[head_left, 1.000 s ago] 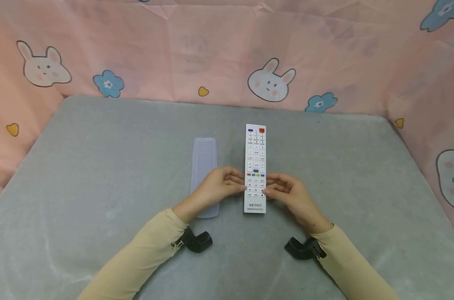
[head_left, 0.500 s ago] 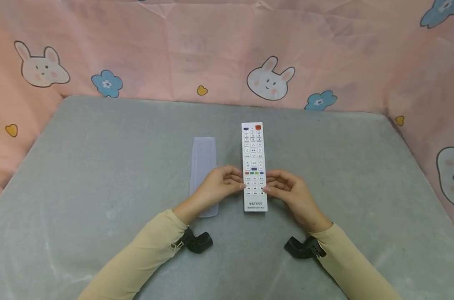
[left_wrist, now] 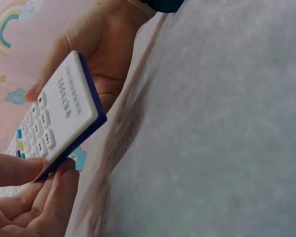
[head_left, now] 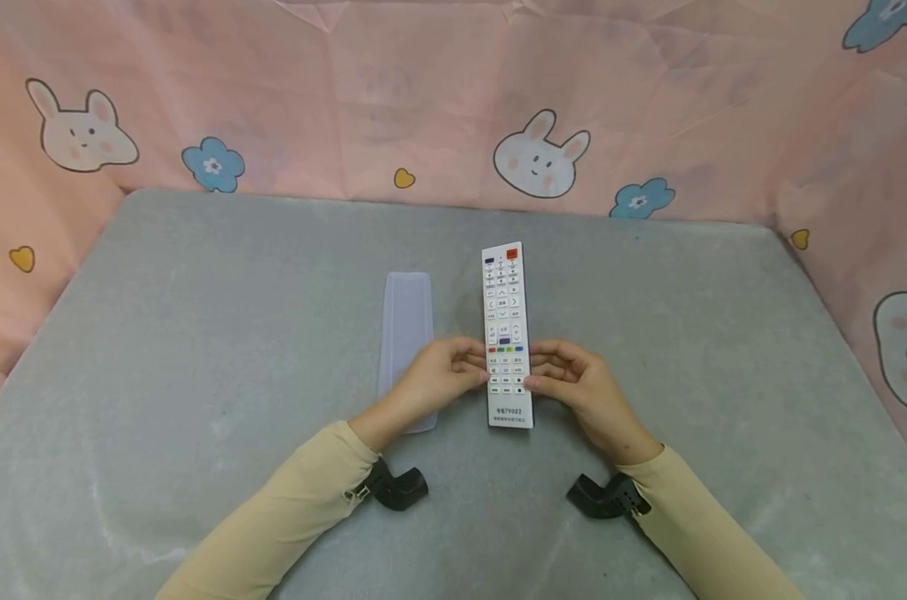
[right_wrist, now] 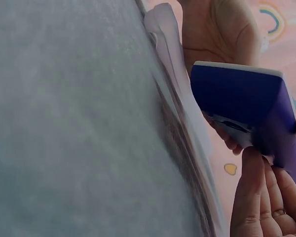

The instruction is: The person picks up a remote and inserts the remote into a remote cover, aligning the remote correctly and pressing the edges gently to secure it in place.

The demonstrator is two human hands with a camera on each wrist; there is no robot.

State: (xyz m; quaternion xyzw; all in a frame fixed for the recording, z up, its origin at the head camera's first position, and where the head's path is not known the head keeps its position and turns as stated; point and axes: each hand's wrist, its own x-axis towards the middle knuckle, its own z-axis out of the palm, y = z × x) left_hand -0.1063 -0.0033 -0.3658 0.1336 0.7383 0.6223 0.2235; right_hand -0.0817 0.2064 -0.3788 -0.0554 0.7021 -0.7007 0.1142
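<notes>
Remote: white btn face, dark blue/purple back; held up off worktop (head_left: pixel 648 333) betw. both hands, btn side up; remote (head_left: pixel 507 333) long axis runs away from person, red btn at far R corner, "TV002" print at near end.
L hand (head_left: pixel 448 367): on remote's L edge, lower half; fingers narrow, pinching it, thumb at face edge, other fingers curled at side/underneath.
R hand (head_left: pixel 577 379): same on R edge, abt level w/ L; thumb on face edge, fingers bent in against side & back, gripping remote.
Cover: pale translucent flat sleeve (head_left: pixel 407 321), lies on worktop L of remote, apart from it; near part partly hidden by L hand/wrist in head view.
Btns: row of small colored ones (red, green, yellow, blue) abt mid-face, just above thumbs.
Worktop: grey, whitish streaks.
Arms: beige sleeves (head_left: pixel 273 508), black wrist mount (head_left: pixel 401 490) on L, another black mount (head_left: pixel 599 497) on R.
Bkgd: pink cloth (head_left: pixel 438 92) w/ bunnies, blue flowers, yellow hearts; rainbow print (left_wrist: pixel 7 30) vis. in wrist views.
</notes>
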